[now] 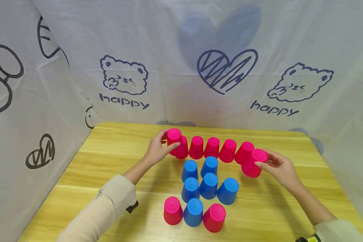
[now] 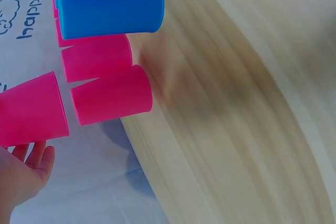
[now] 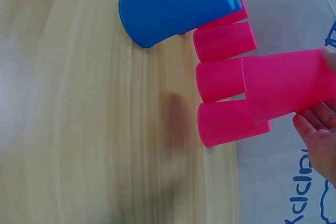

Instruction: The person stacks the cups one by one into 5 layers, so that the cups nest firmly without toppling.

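Note:
My left hand (image 1: 158, 148) grips an upside-down pink cup (image 1: 173, 139) at the left end of a row of pink cups (image 1: 212, 148). In the left wrist view this held cup (image 2: 31, 111) hangs clear of the table, apart from the end cup (image 2: 113, 95) of the row. At the row's right end my right hand (image 1: 282, 168) holds another upside-down pink cup (image 1: 254, 163) between thumb and fingers. The right wrist view shows that cup (image 3: 289, 85) raised, overlapping the row's last cups (image 3: 228, 121).
Several upside-down blue cups (image 1: 210, 186) stand in front of the pink row. Nearest me, a blue cup (image 1: 193, 212) sits between two pink cups (image 1: 173, 210). The wooden table (image 1: 133, 201) meets a white printed cloth (image 1: 169, 84) at its back and sides.

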A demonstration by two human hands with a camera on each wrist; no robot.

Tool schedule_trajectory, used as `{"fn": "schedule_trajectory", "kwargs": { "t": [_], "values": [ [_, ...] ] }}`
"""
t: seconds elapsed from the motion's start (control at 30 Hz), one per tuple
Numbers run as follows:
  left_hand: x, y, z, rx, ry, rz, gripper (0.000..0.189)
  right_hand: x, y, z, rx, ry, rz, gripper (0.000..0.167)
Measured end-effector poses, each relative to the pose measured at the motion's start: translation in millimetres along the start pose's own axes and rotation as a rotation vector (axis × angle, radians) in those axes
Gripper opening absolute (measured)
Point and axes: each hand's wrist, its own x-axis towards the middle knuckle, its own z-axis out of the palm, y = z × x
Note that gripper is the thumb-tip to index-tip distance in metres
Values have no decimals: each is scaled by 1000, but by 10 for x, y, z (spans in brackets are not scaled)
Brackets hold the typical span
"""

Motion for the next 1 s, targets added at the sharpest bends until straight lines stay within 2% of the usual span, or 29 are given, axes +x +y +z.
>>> {"fn": "schedule_trajectory", "kwargs": {
  "t": [0.07, 0.2, 0.3, 0.37, 0.47, 0.53, 0.63, 0.7, 0.87, 0.93, 1.0],
  "values": [
    [32, 11, -1, -7, 0, -10, 53, 43, 64, -2, -13, 8, 21, 48],
    [86, 47, 17, -14, 2, -28, 53, 181, 431, -3, 29, 42, 52, 48],
    [119, 81, 41, -19, -8, -38, 53, 306, 746, -10, 103, 49, 42, 47],
    [138, 102, 55, -23, -13, -46, 54, 382, 845, -5, 127, 52, 39, 48],
    [169, 132, 79, -16, -17, -60, 55, 470, 822, -15, 215, 31, 1, 47],
    [190, 156, 97, -11, -15, -64, 55, 586, 949, -16, 185, 53, -13, 49],
    [224, 190, 131, -13, -15, -55, 55, 779, 1187, -19, 79, 97, -3, 51],
    [243, 209, 158, -21, -16, -43, 55, 830, 1152, 2, 80, 106, 1, 51],
    [293, 218, 252, -38, -22, -39, 56, 823, 680, 104, 140, 86, 38, 53],
    [309, 217, 290, -38, -22, -46, 57, 877, 689, 167, 90, 113, 80, 54],
    [326, 216, 326, -37, -23, -54, 57, 914, 669, 207, 110, 126, 108, 55]
  ]
}}
